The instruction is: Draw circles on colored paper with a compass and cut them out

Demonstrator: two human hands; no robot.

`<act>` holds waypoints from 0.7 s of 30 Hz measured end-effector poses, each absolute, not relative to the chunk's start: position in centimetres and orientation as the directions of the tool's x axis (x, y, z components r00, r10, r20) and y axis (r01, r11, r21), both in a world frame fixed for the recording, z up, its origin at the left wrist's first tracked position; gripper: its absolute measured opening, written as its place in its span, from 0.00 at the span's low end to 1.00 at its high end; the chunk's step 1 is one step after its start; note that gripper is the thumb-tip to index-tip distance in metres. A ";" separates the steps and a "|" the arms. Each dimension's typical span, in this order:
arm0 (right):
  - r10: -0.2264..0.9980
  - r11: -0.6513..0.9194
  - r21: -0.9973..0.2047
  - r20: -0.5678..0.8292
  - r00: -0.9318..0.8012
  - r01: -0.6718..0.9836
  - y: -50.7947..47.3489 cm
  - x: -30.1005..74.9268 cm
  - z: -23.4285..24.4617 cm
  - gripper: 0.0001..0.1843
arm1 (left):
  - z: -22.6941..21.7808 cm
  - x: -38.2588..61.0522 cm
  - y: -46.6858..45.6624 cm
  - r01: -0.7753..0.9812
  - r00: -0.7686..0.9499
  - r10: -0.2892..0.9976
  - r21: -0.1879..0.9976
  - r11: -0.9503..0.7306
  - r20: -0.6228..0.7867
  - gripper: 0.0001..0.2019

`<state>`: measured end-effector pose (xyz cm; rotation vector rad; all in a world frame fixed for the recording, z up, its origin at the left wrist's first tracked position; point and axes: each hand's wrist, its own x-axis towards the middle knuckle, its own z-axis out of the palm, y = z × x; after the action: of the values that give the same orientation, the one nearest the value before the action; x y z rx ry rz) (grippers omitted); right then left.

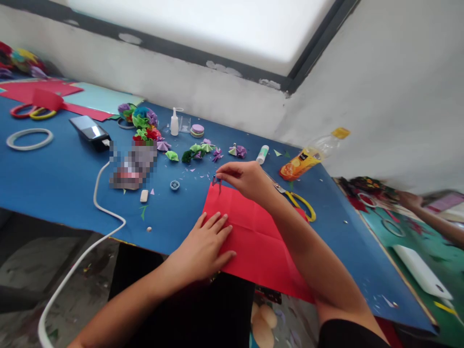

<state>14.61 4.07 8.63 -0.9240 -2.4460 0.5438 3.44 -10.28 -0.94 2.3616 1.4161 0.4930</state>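
A red sheet of paper (pixel 250 227) with fold creases lies at the front edge of the blue table, partly hanging past it. My left hand (pixel 208 246) rests flat on the sheet's left side, fingers spread. Over the sheet's far left corner, my right hand (pixel 246 178) pinches what looks like a small drawing compass (pixel 219 185), its thin legs pointing down at the paper. Yellow-handled scissors (pixel 302 203) lie beyond the sheet, partly hidden by my right wrist.
Crepe paper flowers (pixel 145 121), a small white squeeze bottle (pixel 174 123), a glue stick (pixel 263 154) and an orange drink bottle (pixel 304 162) stand or lie toward the wall. A phone (pixel 89 128) trails a white cable (pixel 97 193). Another person's hand (pixel 409 199) is at the right table.
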 end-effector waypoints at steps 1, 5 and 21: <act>0.685 0.695 -0.529 0.279 -0.673 0.487 4.0 14.9 8.6 0.08 | -1.0 3.4 -10.3 0.770 0.441 0.889 0.457 -0.444 0.121 0.28; 0.637 0.680 -0.623 0.239 -0.733 0.387 3.9 16.5 8.7 0.10 | -1.0 3.5 -10.3 0.770 0.437 0.889 0.454 -0.448 0.136 0.27; 0.529 0.747 -0.554 0.161 -0.833 0.367 6.4 18.3 9.0 0.17 | -0.9 3.4 -10.3 0.771 0.437 0.890 0.457 -0.444 0.129 0.27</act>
<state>18.33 6.42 9.04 -0.6958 -2.6390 0.7433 3.44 -10.33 -0.90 2.3640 1.4220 0.5076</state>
